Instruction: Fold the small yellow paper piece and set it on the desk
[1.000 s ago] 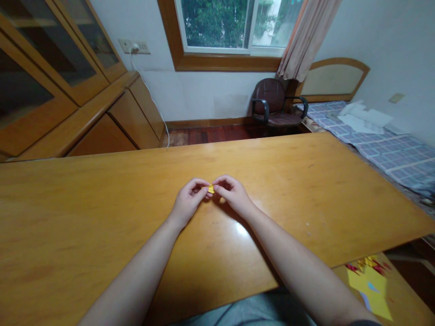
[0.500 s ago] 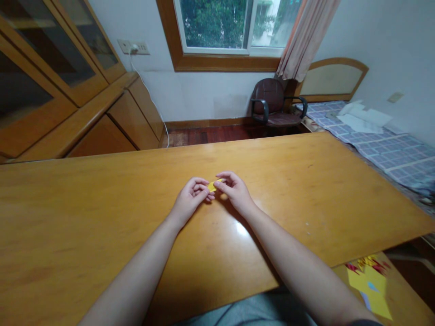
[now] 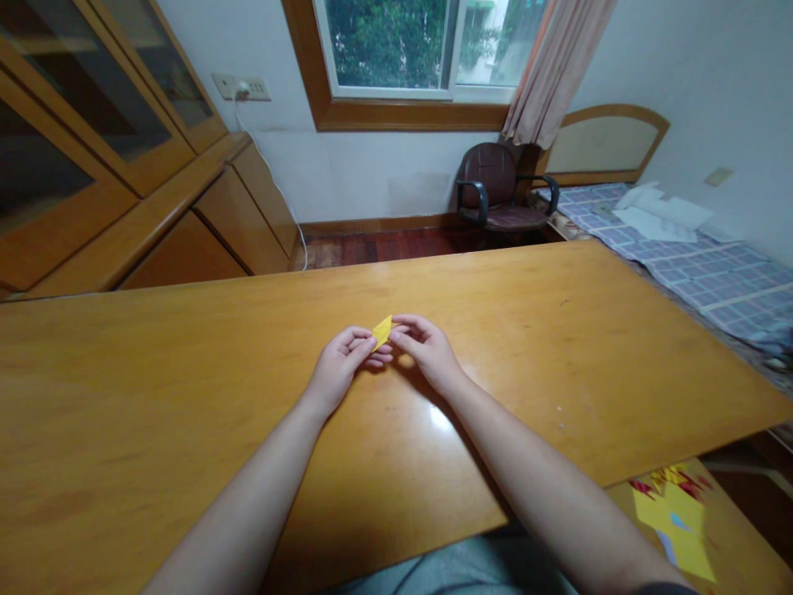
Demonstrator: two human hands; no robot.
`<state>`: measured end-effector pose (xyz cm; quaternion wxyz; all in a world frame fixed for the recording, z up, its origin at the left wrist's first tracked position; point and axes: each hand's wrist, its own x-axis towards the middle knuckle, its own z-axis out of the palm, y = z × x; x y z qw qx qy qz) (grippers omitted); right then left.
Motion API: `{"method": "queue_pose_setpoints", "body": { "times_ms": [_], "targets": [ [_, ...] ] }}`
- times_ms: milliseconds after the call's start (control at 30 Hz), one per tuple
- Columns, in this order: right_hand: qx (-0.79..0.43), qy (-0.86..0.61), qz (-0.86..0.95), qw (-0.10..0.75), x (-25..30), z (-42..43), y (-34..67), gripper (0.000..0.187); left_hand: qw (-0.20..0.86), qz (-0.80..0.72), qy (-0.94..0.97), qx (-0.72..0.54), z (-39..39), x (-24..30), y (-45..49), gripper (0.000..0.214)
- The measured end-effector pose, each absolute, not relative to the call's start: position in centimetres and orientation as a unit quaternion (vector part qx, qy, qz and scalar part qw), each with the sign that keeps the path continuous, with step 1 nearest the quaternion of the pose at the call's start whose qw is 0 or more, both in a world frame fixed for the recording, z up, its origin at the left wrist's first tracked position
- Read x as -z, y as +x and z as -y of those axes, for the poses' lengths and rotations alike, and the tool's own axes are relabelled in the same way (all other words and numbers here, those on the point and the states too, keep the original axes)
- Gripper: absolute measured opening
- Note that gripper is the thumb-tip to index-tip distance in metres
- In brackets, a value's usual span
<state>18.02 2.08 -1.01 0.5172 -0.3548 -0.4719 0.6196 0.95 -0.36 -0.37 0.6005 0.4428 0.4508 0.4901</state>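
Observation:
A small folded piece of yellow paper (image 3: 382,331) sits pinched between the fingertips of both hands, just above the middle of the wooden table (image 3: 186,364). My left hand (image 3: 339,368) grips its lower left side with curled fingers. My right hand (image 3: 426,351) holds its right side, fingers bent inward. The paper shows a pointed, diamond-like shape tilted up to the right.
Yellow, red and blue paper sheets (image 3: 676,516) lie on a lower surface at the bottom right. A dark armchair (image 3: 496,190) stands under the window. A bed (image 3: 700,264) runs along the right side. Wooden cabinets (image 3: 111,157) line the left wall.
The yellow paper has been turned and opened out from a small scrap hidden between the fingertips into a visible upright diamond shape. Both hands stayed in the same spot.

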Motion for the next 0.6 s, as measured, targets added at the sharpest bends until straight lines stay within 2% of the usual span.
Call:
{"method": "queue_pose_setpoints", "body": {
  "times_ms": [333,600],
  "targets": [
    [-0.570,-0.354,0.500,0.548,1.30,-2.02,17.78,0.029,0.573,-0.445,0.484,-0.490,0.82,0.28,1.53,0.050],
    [-0.555,-0.364,0.514,0.544,1.32,-1.88,17.93,0.020,0.568,-0.437,0.488,-0.499,1.13,0.55,1.42,0.037]
  ]
}}
